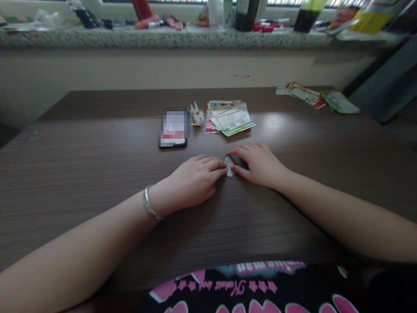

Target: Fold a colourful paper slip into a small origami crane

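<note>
A small folded piece of paper [229, 166], pale with print on it, lies on the brown table between my two hands. My left hand [195, 179], with a silver bangle at its wrist, has its fingertips pressed together on the paper's left edge. On the other side, the thumb and index finger of my right hand [260, 164] pinch the paper's right edge and upper corner. Just beyond my hands is a stack of printed paper sheets [231, 117]. A folded paper figure [196, 114] stands left of the stack.
A phone [172, 128] with a blurred screen lies left of the paper figure. More printed papers [306, 95] are spread at the table's far right corner. Bottles [246, 15] and small items line the stone windowsill [195, 40] behind the table [97, 174].
</note>
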Motion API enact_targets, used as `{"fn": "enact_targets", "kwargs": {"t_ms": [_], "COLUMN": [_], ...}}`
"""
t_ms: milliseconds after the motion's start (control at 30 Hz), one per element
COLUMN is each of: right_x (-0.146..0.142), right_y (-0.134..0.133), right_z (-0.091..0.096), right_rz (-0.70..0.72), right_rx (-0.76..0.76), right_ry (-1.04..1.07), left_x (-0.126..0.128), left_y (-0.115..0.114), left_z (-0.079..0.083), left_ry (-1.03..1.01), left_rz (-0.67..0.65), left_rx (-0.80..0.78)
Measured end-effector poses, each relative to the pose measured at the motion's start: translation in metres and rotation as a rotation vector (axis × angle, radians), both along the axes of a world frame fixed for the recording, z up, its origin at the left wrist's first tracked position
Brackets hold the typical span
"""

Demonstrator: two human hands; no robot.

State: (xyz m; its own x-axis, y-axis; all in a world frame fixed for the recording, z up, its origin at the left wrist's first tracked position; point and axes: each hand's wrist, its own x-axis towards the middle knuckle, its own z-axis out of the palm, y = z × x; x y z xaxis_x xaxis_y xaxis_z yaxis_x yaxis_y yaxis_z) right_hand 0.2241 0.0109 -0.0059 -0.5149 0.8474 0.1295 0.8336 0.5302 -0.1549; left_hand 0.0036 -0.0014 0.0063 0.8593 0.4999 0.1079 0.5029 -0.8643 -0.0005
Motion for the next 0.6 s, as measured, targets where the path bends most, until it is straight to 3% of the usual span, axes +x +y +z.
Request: {"fn": "enact_targets", "kwargs": {"t_ms": [200, 333, 600], "right_x": [0.0023, 0.0033, 0.0055], "right_y": [0.0012, 0.0012, 0.0014], "right_z": [0.0024, 0.0036, -0.0003], "right_rz": [-0.006, -0.014, -0.016], "right_rx": [-0.071, -0.075, -0.065], "right_ry": [0.042, 0.038, 0.088], "left_x": [-0.0044, -0.0066, -0.0096], "left_y": [0.0063, 0.0062, 0.0079], "left_z": [-0.0015, -0.0018, 0.0012], "left_ry": [0.021, 0.007, -0.025], "left_rz": [-0.097, -0.094, -0.078], "left_rx": [0.062, 0.088, -0.036]}}
